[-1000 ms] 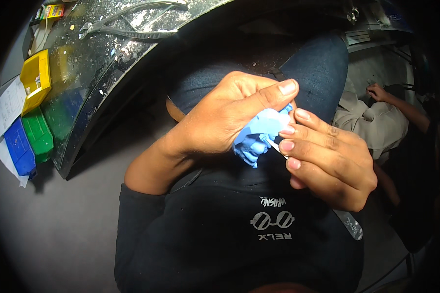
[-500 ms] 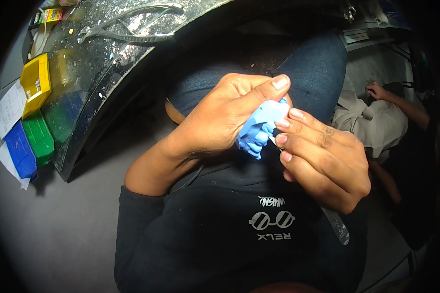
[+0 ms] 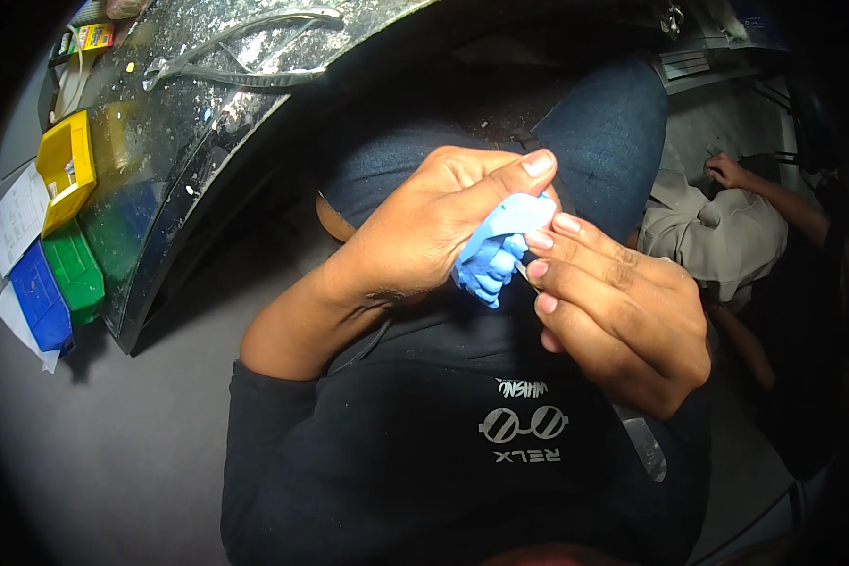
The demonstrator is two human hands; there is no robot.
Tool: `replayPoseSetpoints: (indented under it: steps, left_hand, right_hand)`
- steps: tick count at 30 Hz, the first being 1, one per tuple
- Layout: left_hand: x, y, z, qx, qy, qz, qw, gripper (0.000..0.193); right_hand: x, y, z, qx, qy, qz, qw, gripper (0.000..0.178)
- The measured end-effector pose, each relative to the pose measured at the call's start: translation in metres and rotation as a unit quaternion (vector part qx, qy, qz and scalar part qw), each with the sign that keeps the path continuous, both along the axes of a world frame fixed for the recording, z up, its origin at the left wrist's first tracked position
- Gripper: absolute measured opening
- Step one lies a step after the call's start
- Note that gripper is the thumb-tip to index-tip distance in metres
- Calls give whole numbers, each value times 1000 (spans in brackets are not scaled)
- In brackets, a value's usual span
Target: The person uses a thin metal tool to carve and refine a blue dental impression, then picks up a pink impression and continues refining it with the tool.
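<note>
A light-blue dental model [image 3: 492, 259] with rows of moulded teeth is gripped in my left hand [image 3: 443, 208], thumb lying along its top. My right hand [image 3: 623, 307] is closed around a slim metal carving tool. Its narrow tip meets the model by the teeth, and its broad flat end [image 3: 649, 451] sticks out below my palm. The fingertips of my right hand rest against the model's right side. Both hands are above my lap, and the left fingers behind the model are hidden.
At upper left, a worn workbench [image 3: 255, 108] dusted with white bits carries long-handled metal pliers [image 3: 245, 75]. Yellow [image 3: 87, 160], green [image 3: 77, 269] and blue [image 3: 40, 297] bins line its left side, with a paper sheet [image 3: 19, 215]. A person's hand [image 3: 726, 172] shows at right.
My right hand and the carving tool have shifted slightly left and down. The dental model stays in my left hand with barely any movement.
</note>
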State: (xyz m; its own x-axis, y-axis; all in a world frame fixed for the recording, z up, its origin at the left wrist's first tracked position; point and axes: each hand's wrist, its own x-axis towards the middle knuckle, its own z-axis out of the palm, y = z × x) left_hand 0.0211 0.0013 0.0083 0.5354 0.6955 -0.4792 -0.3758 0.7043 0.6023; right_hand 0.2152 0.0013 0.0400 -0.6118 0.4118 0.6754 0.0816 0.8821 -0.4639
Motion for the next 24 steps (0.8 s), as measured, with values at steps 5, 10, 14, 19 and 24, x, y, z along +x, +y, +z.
replayPoseSetpoints:
  steps: [5,10,14,19,24]
  left_hand:
    - [-1,-1,1,9,9,-9,1000,48]
    - [-1,0,3,16,11,-9,1000,49]
    - [-2,0,6,27,24,-10,999,49]
    - [-4,-1,6,43,17,-5,999,49]
    - [-4,-1,5,48,26,2,998,50]
  right_hand:
    - [-1,-2,-1,-7,0,0,1000,14]
    - [-4,-4,0,-18,11,-16,1000,18]
    - [-5,-5,0,-33,31,-26,999,21]
    - [-7,-5,-1,-28,33,-27,999,20]
    - [-7,-4,-2,-19,27,-25,999,19]
